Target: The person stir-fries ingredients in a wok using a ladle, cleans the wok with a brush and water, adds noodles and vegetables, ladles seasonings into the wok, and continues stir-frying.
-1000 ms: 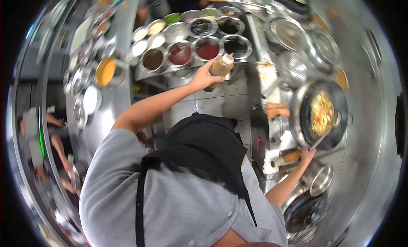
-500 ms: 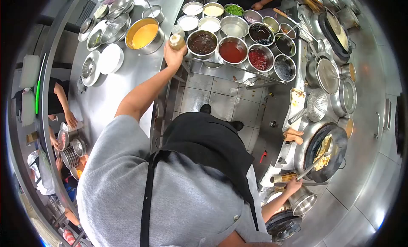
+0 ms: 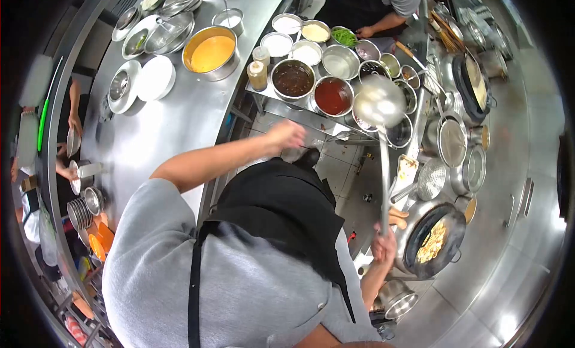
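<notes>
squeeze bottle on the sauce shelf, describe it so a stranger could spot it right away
Find the steel rack of round sauce bowls at top centre. At its left edge, beside the dark sauce bowl, stand two squeeze bottles. It is the nearer one, squeeze bottle, filled with amber-brown liquid.

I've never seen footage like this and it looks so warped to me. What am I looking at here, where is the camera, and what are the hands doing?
There is no machine here: a person cooks with bare hands, and a wide-angle camera worn on the head looks down, which bends the picture round. The right hand grips the long handle of a ladle, whose bowl is held over a rack of steel sauce bowls. The left hand is held out, open and holding nothing, below a squeeze bottle standing on the rack's edge. To the right sits a wok with food in it. On the steel counter stand a big pot of yellow liquid and white plates. Other people work around the edges.
</notes>
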The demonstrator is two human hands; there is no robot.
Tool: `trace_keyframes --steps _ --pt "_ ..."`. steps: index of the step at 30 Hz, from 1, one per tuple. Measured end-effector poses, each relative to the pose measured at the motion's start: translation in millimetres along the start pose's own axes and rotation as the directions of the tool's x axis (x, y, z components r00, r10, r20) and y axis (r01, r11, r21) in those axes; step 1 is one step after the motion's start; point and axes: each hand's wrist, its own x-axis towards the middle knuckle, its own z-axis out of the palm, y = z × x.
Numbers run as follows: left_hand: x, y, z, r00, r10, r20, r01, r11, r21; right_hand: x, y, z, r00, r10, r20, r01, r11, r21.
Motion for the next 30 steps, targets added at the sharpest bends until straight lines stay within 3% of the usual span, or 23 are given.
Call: trace_keyframes --steps 2,3,4,6,7,8,11,12,14,16,18,20,23,26,28,30 --pt "-53 24 60 0.985 -0.004 0.173 0.002 1.0 0.013 73 -11 55 0.972 0.111 0.207 -0.097 0.992 -0.079" --pt "-60 30 76 0.983 0.059 0.175 -0.071 0.996 0.062 110 -19 86 0.91 0.187 0.371 -0.149 0.98 -0.129" --pt "-64 37 89 0.976 0.121 0.182 -0.142 0.984 0.11 142 -23 116 0.874 0.238 0.424 -0.144 0.959 -0.242" --pt "-74 59 108 0.927 0.373 0.039 -0.375 0.924 0.08 194 -34 185 0.743 0.36 0.564 -0.23 0.929 -0.29" --pt "-73 69 107 0.85 0.497 -0.172 -0.489 0.868 0.089 216 -33 212 0.64 0.364 0.677 -0.243 0.931 -0.271" --pt "-74 82 102 0.717 0.588 -0.373 -0.589 0.798 0.125 239 -35 232 0.523 0.358 0.774 -0.261 0.931 -0.254" --pt "-113 130 69 0.584 0.573 -0.574 -0.643 0.759 0.103 315 -47 275 0.482 0.447 0.754 -0.12 0.885 -0.449" --pt "-133 141 57 0.55 0.572 -0.609 -0.651 0.75 0.116 331 -67 300 0.42 0.475 0.774 -0.087 0.869 -0.486" --pt "-174 150 41 0.593 0.511 -0.623 -0.551 0.821 0.149 402 -56 313 0.68 0.308 0.666 0.173 0.815 -0.553" --pt "-206 139 37 0.645 0.536 -0.545 -0.611 0.79 0.053 484 -38 326 0.918 0.047 0.394 0.181 0.834 -0.521" --pt "-234 133 54 0.693 0.479 -0.539 -0.511 0.853 0.1 580 -17 331 0.923 -0.119 0.367 0.325 0.753 -0.572" --pt "-249 130 77 0.749 0.409 -0.52 -0.458 0.888 0.039 612 -13 349 0.889 -0.17 0.424 0.409 0.713 -0.57" --pt "-262 116 89 0.829 0.342 -0.443 -0.434 0.893 -0.122 633 -15 373 0.844 -0.11 0.525 0.517 0.429 -0.741" --pt "-260 103 85 0.887 0.242 -0.394 -0.317 0.939 -0.137 630 -11 372 0.534 -0.336 0.776 0.786 -0.14 -0.602" --pt "-253 100 84 0.902 0.231 -0.365 -0.275 0.959 -0.073 623 -16 369 0.403 -0.416 0.816 0.838 -0.191 -0.511" --pt "-240 86 75 0.931 0.22 -0.292 -0.274 0.949 -0.157 603 -18 349 0.275 -0.466 0.841 0.873 -0.245 -0.421"
